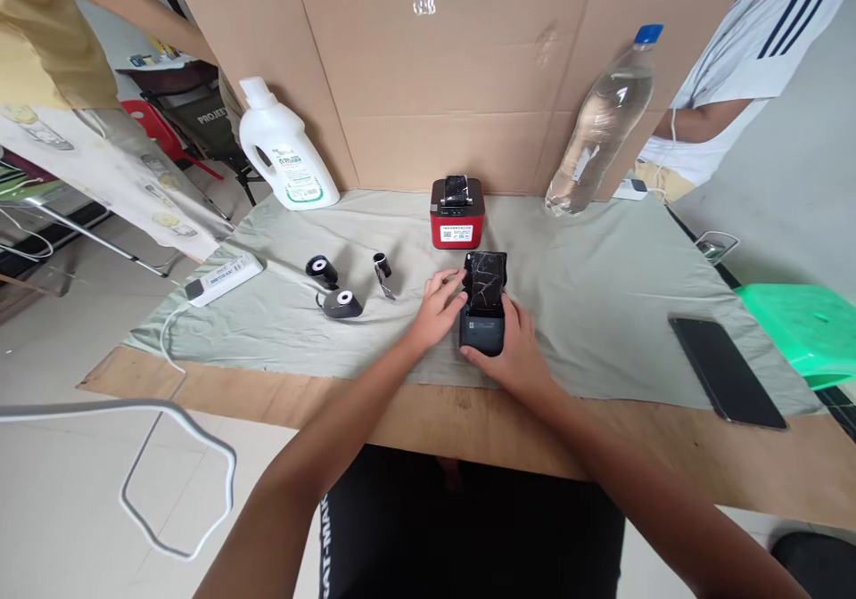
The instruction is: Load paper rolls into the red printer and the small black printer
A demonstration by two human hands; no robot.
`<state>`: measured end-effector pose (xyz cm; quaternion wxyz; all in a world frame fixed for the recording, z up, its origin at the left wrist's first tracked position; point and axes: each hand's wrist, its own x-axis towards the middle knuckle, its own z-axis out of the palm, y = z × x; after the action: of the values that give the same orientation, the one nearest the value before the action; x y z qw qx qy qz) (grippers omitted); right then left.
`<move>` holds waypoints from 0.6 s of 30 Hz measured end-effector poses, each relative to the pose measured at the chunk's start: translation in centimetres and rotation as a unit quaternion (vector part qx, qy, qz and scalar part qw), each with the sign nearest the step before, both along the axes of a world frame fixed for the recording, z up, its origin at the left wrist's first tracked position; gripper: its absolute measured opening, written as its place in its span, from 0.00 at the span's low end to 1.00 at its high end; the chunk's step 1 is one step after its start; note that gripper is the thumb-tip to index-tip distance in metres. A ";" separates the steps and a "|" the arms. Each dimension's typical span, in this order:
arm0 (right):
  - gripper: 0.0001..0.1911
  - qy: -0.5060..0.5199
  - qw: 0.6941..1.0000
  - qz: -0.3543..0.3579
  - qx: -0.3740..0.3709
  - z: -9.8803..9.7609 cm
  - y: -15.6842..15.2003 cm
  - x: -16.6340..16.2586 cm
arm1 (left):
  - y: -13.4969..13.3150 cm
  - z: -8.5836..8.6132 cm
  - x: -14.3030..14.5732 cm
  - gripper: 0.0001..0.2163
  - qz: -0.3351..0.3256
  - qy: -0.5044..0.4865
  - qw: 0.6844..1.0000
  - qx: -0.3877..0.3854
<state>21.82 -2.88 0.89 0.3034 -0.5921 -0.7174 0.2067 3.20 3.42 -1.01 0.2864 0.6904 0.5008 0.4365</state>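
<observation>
A small black printer (482, 314) lies on the green cloth (602, 287) at the table's middle, its lid flipped up toward the back. My right hand (518, 349) wraps round its near end and right side. My left hand (441, 305) rests against its left side, fingers curled onto the open lid's edge. Left of the hands lie two black paper rolls (342, 304) and a smaller roll core (382, 266). A red and black printer (456, 213) stands just behind the black one.
A white detergent jug (281, 149) stands at back left, a clear water bottle (602, 127) leans at back right against a cardboard wall (455, 73). A black phone (728, 371) lies right; a white power strip (224, 280) left. Other people stand at both sides.
</observation>
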 end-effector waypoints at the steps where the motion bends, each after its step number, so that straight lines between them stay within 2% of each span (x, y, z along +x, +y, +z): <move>1: 0.51 0.018 1.000 -0.001 0.015 0.0 0.0 0.1 | -0.2 0.1 -0.1 0.18 -0.006 0.000 1.000 0.019; 5: 0.24 0.113 0.991 0.011 0.073 1.0 0.2 0.9 | -1.1 0.9 -0.5 0.13 -0.064 0.000 0.992 0.105; 6: 0.21 0.137 0.987 0.011 0.080 1.5 0.5 1.2 | -1.3 1.2 -0.6 0.14 -0.079 0.003 0.989 0.122; 9: 0.23 0.144 0.988 0.000 0.053 3.2 2.5 2.3 | -1.8 1.8 -0.7 0.18 -0.122 0.041 0.981 0.148; 11: 0.20 0.060 0.998 0.017 -0.002 4.5 4.9 2.9 | -2.0 1.9 -0.6 0.20 -0.151 0.081 0.973 0.152; 13: 0.14 -0.071 0.994 0.072 -0.050 5.8 7.4 3.0 | -2.2 1.7 -0.4 0.21 -0.165 0.106 0.968 0.155; 16: 0.14 -0.231 0.955 0.156 -0.098 7.5 9.9 2.0 | -2.2 1.1 0.0 0.22 -0.163 0.111 0.968 0.157; 18: 0.15 -0.288 0.935 0.160 -0.133 8.2 10.3 0.7 | -2.1 0.8 0.1 0.22 -0.159 0.109 0.968 0.159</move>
<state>22.53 7.39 9.08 -0.0347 -0.5390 -0.8249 0.1669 3.33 1.31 -0.18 0.1823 0.8412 0.3371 0.3814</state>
